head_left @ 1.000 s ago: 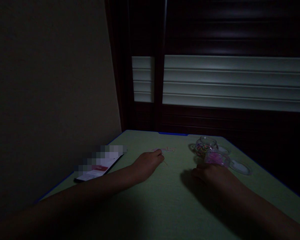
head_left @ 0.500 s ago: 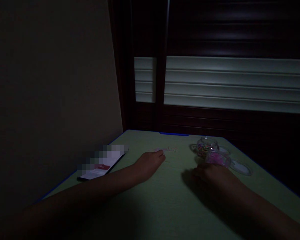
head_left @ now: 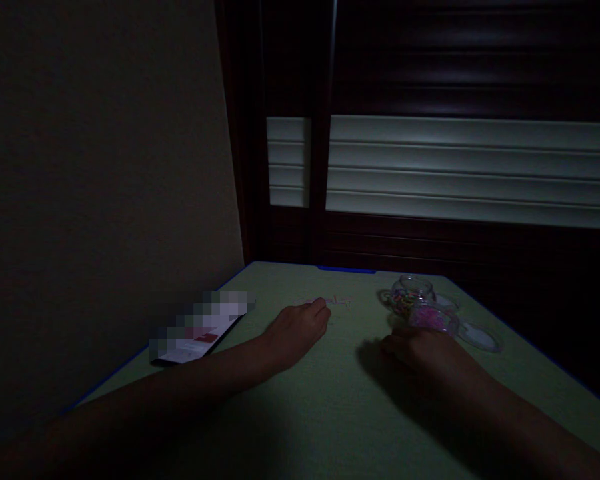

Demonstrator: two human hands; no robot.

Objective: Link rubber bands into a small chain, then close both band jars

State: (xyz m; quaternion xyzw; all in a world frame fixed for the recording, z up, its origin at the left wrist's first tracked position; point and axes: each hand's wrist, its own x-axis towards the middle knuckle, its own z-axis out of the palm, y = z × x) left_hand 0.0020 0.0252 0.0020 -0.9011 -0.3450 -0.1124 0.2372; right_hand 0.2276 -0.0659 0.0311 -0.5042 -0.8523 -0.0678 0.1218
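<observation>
My left hand (head_left: 300, 330) rests low over the green table with its fingers curled together. Just beyond its fingertips lie thin pink pieces (head_left: 343, 301), too small and dim to name. My right hand (head_left: 425, 348) is closed, fingers bent inward, on the near side of a clear jar of pink bits (head_left: 433, 319). Whatever either hand's fingers hold, if anything, is hidden. Behind the pink jar, a second clear jar (head_left: 413, 293) contains multicoloured small loops or bits. A clear round lid (head_left: 480, 337) lies to the right of the pink jar.
A flat panel or device (head_left: 207, 337) with a partly blurred surface lies on the table's left side. The green tabletop (head_left: 310, 413) has blue edges. A wall (head_left: 105, 167) stands at the left and dark wooden panelling (head_left: 430, 240) behind. The room is dim.
The view has shifted very slightly. My right hand has moved a touch to the left, still closed; my left hand stays almost in the same place.
</observation>
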